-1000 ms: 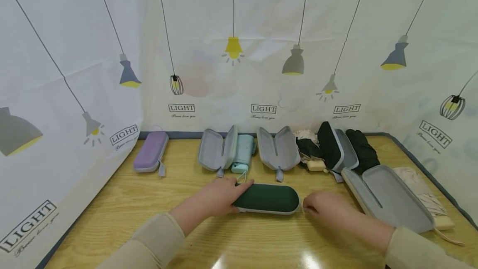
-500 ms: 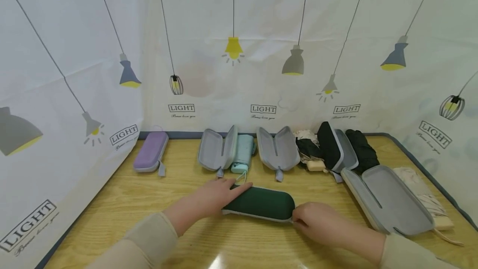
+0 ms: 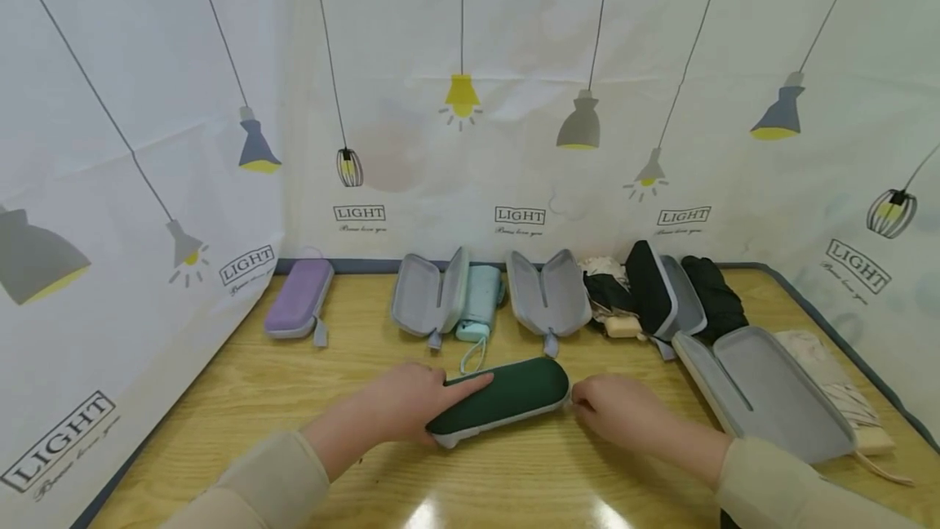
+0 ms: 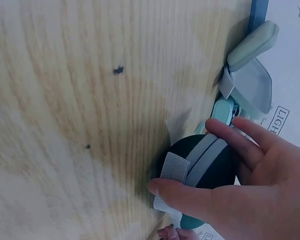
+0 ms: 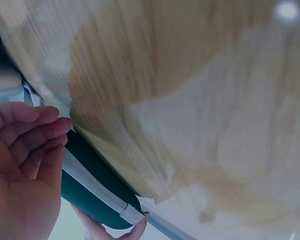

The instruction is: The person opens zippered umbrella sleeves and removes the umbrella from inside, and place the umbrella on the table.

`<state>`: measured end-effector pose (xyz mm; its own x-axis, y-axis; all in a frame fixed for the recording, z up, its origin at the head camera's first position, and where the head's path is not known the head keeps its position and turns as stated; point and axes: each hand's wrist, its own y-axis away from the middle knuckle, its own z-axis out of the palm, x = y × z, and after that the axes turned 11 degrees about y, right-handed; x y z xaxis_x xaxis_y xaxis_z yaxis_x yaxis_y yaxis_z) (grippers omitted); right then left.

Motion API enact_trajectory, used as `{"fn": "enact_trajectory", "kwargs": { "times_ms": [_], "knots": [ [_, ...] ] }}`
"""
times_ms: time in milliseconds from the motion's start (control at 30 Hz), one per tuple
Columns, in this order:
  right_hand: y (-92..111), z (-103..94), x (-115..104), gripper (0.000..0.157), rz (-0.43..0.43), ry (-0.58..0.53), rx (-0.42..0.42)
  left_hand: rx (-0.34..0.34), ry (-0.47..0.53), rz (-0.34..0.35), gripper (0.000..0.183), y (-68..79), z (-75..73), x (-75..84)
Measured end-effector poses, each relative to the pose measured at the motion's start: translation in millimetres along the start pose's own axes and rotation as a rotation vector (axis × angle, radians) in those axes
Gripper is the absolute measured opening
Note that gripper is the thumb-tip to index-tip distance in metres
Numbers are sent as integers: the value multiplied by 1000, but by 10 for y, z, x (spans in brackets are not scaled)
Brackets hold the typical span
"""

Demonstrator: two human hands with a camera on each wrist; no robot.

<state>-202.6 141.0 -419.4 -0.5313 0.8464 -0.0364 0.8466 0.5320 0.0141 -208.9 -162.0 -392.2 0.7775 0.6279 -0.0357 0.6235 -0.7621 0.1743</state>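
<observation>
A long dark green zip case (image 3: 514,390) with a grey zip band is held at an angle in front of me, its left end nearer to me. My left hand (image 3: 407,402) grips that end, thumb on one side and fingers on the other. A grey fabric tab (image 4: 175,167) shows by the thumb in the left wrist view. At the case's right end, my right hand (image 3: 613,406) pinches the zipper pull, mostly hidden by the curled fingers. The right wrist view shows the case (image 5: 105,172) with its grey band running along the side, and the thumb meeting the fingertips.
Along the back lie a closed purple case (image 3: 297,300), an open mint case (image 3: 419,300), a mint folded umbrella (image 3: 481,292) and another open case (image 3: 558,300). Right: a black case (image 3: 646,292), a black bundle (image 3: 712,296), a large open case (image 3: 793,406) and a cream bundle (image 3: 830,374).
The green case has swung round, its left end coming toward me and its right end moving away. The left hand has gone left with it, and the right hand has stayed by its right end.
</observation>
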Motion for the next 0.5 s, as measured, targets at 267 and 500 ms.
{"fn": "enact_trajectory", "kwargs": {
  "times_ms": [267,500],
  "knots": [
    [-11,-41,-65,25,-62,22,58,30,2,-17,103,15,-3,27],
    [-40,-43,-173,21,-97,-20,27,31,35,-47,102,21,-6,43]
  ]
}}
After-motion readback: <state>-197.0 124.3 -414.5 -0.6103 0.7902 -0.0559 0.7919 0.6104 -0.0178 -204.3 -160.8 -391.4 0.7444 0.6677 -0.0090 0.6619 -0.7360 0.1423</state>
